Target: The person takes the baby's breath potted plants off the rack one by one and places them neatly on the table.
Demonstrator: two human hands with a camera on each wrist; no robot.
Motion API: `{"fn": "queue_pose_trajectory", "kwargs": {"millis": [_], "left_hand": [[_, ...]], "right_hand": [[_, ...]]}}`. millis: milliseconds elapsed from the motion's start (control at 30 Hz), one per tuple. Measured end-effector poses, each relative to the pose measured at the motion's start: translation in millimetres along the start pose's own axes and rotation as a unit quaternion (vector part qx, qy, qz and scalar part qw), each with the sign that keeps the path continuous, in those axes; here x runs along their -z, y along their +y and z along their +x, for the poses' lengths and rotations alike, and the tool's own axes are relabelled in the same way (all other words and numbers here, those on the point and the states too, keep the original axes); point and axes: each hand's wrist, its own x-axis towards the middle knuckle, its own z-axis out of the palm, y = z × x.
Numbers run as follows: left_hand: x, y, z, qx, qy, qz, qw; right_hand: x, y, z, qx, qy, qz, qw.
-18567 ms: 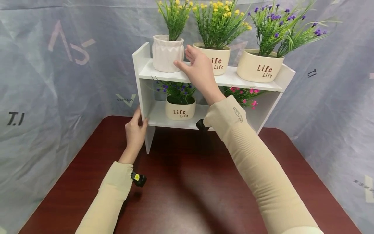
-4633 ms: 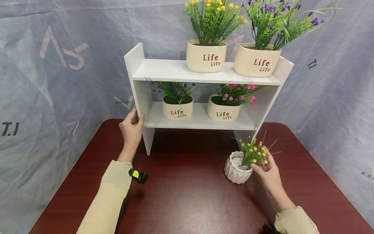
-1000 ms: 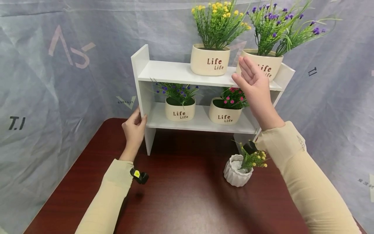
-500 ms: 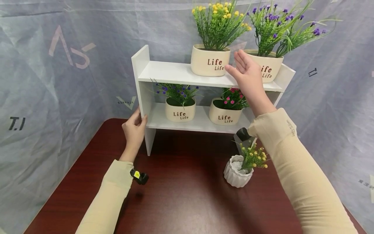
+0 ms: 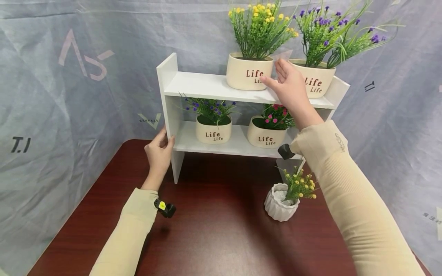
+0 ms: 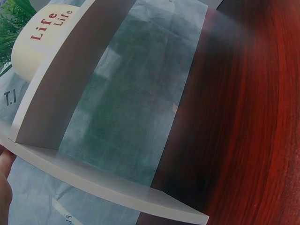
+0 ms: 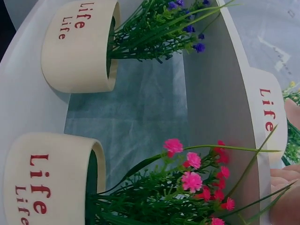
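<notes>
Shelf [image 5: 171, 115] gripped at its left side by my left hand [image 5: 159, 151]. My right hand [image 5: 292, 87], thumb and fingers apart, at right end of yellow-flowered pot [image 5: 243, 73], up top; cannot tell if touching. Purple-flowered pot [image 5: 321, 81] just beside. White pot [image 5: 280, 206] upright on table [image 5: 214, 234].

The left sleeve [image 5: 121, 237] and right sleeve [image 5: 355, 207] are pale cream, the right one ribbed, its cuff [image 5: 315, 142] bearing small lettering [image 5: 340, 142] that seems to read "LetsSlim". The left wrist camera [image 5: 169, 210] is black with a yellow label [image 5: 162, 206], the right wrist camera [image 5: 285, 151] black.
</notes>
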Motion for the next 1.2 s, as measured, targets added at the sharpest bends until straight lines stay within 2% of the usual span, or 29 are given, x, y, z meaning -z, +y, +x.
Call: {"fn": "queue_pose_trajectory", "kwargs": {"millis": [200, 333, 533, 800, 933, 1033, 1200], "left_hand": [[-0.1, 1.9, -1.3, 0.000, 0.002, 0.000, 1.0000], [-2.0, -7.1, -0.4, -0.006, 0.003, 0.001, 1.0000], [-4.9, -30.5, 3.1, -0.004, 0.011, -0.005, 0.9999], [-3.4, -34.1, 4.4, -0.021, 0.015, -0.012, 0.9996], [-3.4, -34.4, 4.8, -0.019, 0.013, -0.021, 0.9995], [-2.9, -34.1, 4.5, -0.015, 0.013, -0.019, 0.9996], [-3.1, -35.1, 4.3, -0.017, 0.015, -0.014, 0.9996]], "right_hand": [[-2.1, -2.1, 7.3, -0.009, -0.011, -0.024, 1.000], [-3.7, -2.6, 9.4, -0.013, -0.013, -0.024, 1.000], [-5.5, -2.9, 7.2, -0.014, 0.002, -0.008, 1.000], [-6.3, -1.3, 2.1, 0.001, 0.046, 0.047, 0.998], [-8.0, -1.6, 2.0, 0.013, 0.060, 0.054, 0.997], [-9.3, -3.4, 3.3, 0.009, 0.052, 0.039, 0.998], [-11.2, -7.5, 8.2, -0.011, 0.016, 0.024, 1.000]]}}
